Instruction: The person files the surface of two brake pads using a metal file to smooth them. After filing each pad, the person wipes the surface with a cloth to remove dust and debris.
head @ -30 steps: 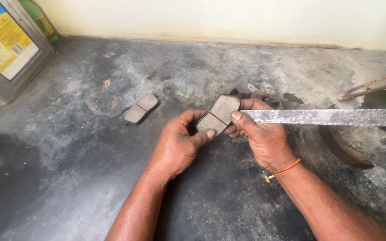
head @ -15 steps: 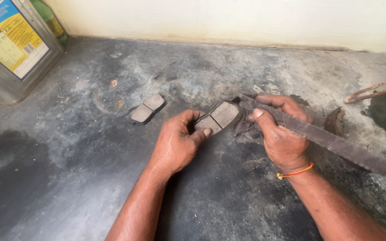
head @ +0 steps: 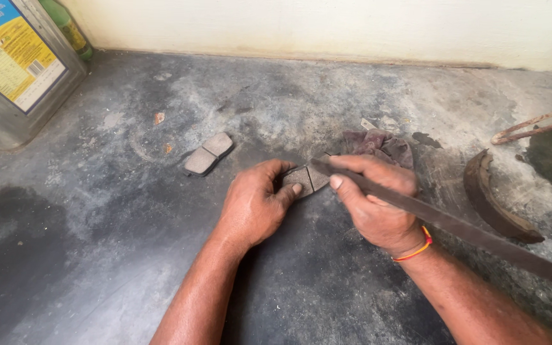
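Brake pad (head: pixel 306 179) lower now — flat file (head: pixel 455 225) swung down across right hand (head: pixel 378 207).

Two brake pads (head: pixel 308 179) (head: pixel 208 153), one file (head: pixel 455 225)

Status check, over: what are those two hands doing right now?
Left hand pins brake pad to floor. Right hand grips long metal file, tip on pad. Spare pad lies apart, left.

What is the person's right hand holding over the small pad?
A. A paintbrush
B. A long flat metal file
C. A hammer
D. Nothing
B: the right hand grips a long flat metal file, its tip lying on the brake pad that the left hand steadies.
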